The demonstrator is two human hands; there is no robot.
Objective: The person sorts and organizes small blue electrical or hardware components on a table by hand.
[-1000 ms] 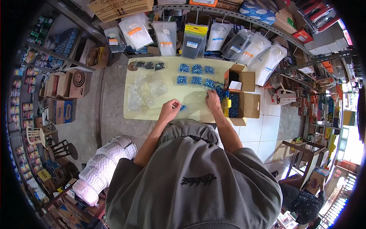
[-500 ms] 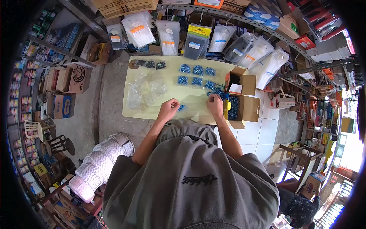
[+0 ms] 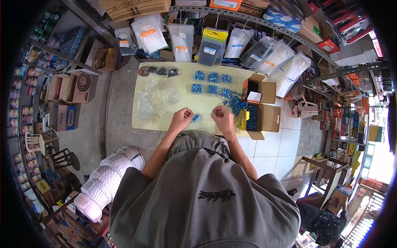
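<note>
Over the front of the pale yellow table [image 3: 194, 99], my left hand [image 3: 182, 119] is closed at the edge of a small clear bag with a few blue pieces [image 3: 195, 118]. To its right, my right hand [image 3: 223, 120] pinches small pieces too tiny to identify. A loose pile of blue pieces [image 3: 235, 104] lies beyond my right hand, beside an open cardboard box [image 3: 269, 118] full of similar pieces. Filled bags of blue pieces [image 3: 212, 89] lie in two rows at the back.
Clear plastic bags [image 3: 155, 101] lie on the table's left, with dark packets [image 3: 161, 71] behind. Packs of cable ties [image 3: 213, 45] hang above the far edge. A rope roll [image 3: 111, 180] stands at lower left. Another person [image 3: 324, 221] is at lower right.
My right hand has moved left from beside the loose pile towards my left hand and the small bag. My left hand has stayed nearly in place.
</note>
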